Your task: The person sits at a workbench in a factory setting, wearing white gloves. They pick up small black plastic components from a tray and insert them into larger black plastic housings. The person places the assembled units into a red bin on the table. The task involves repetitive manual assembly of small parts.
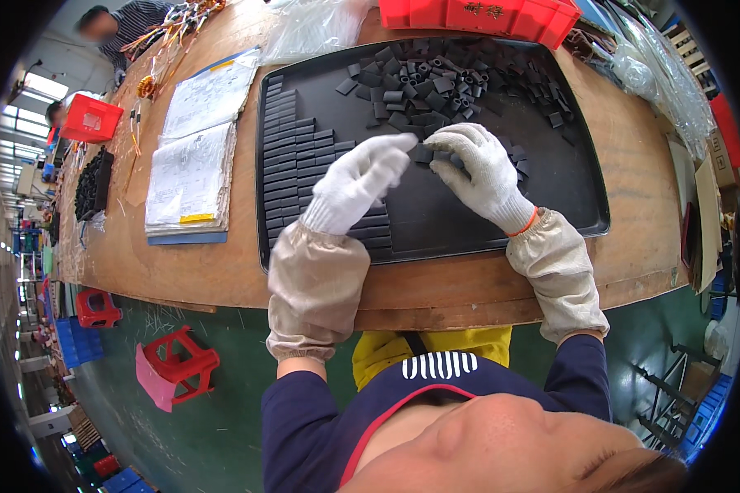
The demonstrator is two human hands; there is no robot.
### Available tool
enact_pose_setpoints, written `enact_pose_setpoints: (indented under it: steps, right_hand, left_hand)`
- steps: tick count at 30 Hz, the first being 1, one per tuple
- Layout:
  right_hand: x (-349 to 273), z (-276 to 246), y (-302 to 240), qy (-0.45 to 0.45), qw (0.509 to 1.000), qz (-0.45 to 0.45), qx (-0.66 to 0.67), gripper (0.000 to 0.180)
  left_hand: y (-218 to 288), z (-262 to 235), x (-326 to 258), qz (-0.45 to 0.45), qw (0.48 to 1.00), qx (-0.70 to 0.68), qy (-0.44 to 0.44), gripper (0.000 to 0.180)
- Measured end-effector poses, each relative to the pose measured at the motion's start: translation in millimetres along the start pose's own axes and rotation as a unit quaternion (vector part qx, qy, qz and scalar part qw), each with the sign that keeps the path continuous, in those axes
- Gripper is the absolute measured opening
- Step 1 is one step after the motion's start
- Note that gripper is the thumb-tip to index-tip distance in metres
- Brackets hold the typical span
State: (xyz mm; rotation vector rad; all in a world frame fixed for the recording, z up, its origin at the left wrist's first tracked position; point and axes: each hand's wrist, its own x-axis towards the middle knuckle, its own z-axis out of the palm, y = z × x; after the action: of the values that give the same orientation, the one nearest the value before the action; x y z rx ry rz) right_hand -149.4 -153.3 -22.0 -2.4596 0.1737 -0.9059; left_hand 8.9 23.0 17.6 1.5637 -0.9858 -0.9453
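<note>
Both my hands wear white knit gloves and hover over a large black tray (485, 215). My left hand (362, 177) is closed, its fingers pressed together and pointing right; what they hold, if anything, is hidden. Opposite it, my right hand (478, 172) curls its thumb and fingers round a short black tube (423, 154), whose end shows between the two hands. Beneath and left of my left hand, similar black tubes (292, 156) lie side by side in neat rows. A loose heap of tubes (432, 86) spreads across the tray's far side.
Left of the tray, printed papers (191, 168) lie on a blue clipboard. A red bin (481, 20) and clear plastic bags (316, 33) stand behind it. The wooden table's front edge (444, 315) is close to me. A red stool (181, 366) stands on the green floor; a person sits far left.
</note>
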Motion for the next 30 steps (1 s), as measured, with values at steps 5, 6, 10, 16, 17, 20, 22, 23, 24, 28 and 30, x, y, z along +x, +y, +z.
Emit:
enact_pose_setpoints:
  steps: [5,6,10,16,17,20,22,23,24,28,30]
  right_hand:
    - [2,-6,-9,0.052,0.994,-0.061,0.073,0.035]
    - [2,-7,-10,0.056,0.992,-0.072,0.088,0.036]
    - [7,-4,-16,-0.012,0.989,-0.135,0.059,0.043]
    - [-2,1,-19,-0.039,0.995,-0.095,-0.013,0.051]
    - [-2,1,-19,-0.048,0.996,-0.08,-0.008,0.051]
    - [-2,1,-19,-0.057,0.997,-0.041,0.021,0.046]
    - [-1,3,-14,-0.04,0.998,-0.019,0.053,0.039]
    - [-1,3,-11,-0.028,0.998,-0.016,0.056,0.036]
    - [-1,3,-8,-0.016,0.998,-0.014,0.06,0.033]
    - [-1,0,-6,-0.001,0.983,0.06,0.176,0.02]
    - [-4,-1,-5,-0.01,0.954,0.128,0.271,0.018]
  left_hand:
    - [-6,23,7,-0.086,0.904,-0.416,-0.039,0.085]
    - [-5,26,9,-0.098,0.902,-0.419,-0.023,0.082]
    - [-10,34,10,-0.084,0.93,-0.357,0.002,0.079]
    - [-20,43,17,-0.071,0.885,-0.46,0.006,0.079]
    - [-24,43,19,-0.077,0.879,-0.47,-0.002,0.081]
    - [-47,36,25,-0.056,0.834,-0.544,-0.077,0.075]
    - [-41,37,25,-0.053,0.806,-0.582,-0.098,0.066]
    - [-37,41,23,-0.062,0.801,-0.589,-0.084,0.062]
    - [-30,43,21,-0.071,0.797,-0.596,-0.069,0.057]
    - [-23,47,16,-0.056,0.789,-0.609,-0.064,0.04]
    - [-35,38,18,-0.04,0.824,-0.555,-0.108,0.038]
